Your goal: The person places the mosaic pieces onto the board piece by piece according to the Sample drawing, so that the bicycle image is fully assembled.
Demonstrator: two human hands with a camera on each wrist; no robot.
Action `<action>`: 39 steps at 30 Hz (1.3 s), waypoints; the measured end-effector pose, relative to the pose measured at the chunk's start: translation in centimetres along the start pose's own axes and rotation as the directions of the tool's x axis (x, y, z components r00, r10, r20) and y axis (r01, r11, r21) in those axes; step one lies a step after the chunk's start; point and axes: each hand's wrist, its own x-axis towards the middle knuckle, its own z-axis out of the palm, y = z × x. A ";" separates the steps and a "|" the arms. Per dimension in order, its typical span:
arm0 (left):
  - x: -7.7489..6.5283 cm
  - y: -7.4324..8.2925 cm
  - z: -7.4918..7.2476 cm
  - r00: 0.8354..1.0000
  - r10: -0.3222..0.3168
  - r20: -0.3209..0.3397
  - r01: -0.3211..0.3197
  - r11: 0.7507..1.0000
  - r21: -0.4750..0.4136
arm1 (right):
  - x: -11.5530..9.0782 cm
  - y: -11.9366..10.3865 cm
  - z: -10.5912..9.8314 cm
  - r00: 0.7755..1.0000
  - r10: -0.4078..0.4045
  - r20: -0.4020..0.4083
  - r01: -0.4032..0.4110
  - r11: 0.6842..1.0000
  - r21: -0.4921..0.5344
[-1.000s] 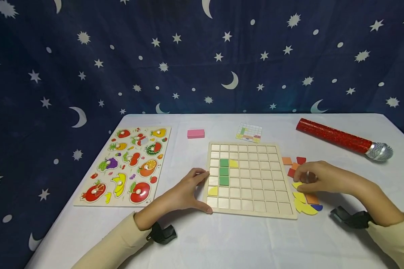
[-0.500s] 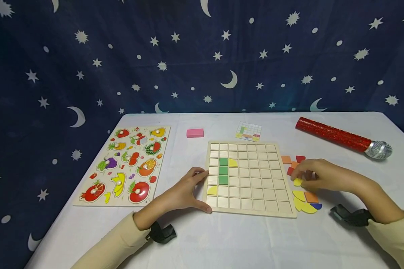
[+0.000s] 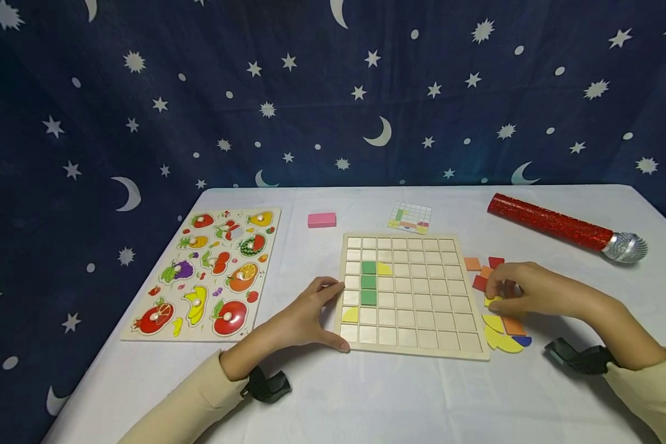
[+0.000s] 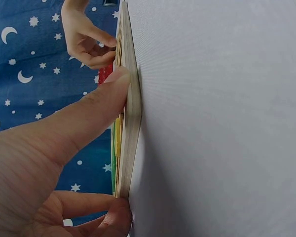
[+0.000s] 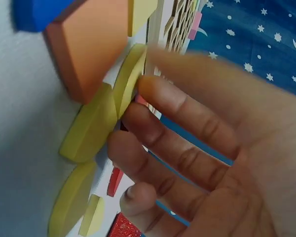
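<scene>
Right hand (image 3: 524, 290) has shifted slightly rightward since half a second earlier, and its fingers now cover more of one yellow piece (image 5: 126, 81); the left hand (image 3: 305, 314) and the gridded board (image 3: 405, 302) keep their places. Right grip: thumb and forefinger stand at the yellow piece, tips apart from each other; whether they clamp it cannot be told. This piece is among the loose pieces (image 3: 513, 327) on the table (image 3: 394, 394), near the board's right edge. Left grip: thumb at the near left corner, fingers at the left edge, spread apart and touching the board. Three green squares (image 3: 369, 281) and two yellow quarter-rounds (image 3: 384, 269) occupy cells. So small a change suggests the work is at picking up, the piece not yet on the board.
</scene>
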 end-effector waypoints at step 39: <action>0.0 -0.1 0.0 1.000 0.005 0.001 -0.005 1.000 0.000 | 0.2 0.1 0.2 0.992 0.127 -0.020 -0.127 0.992 -0.001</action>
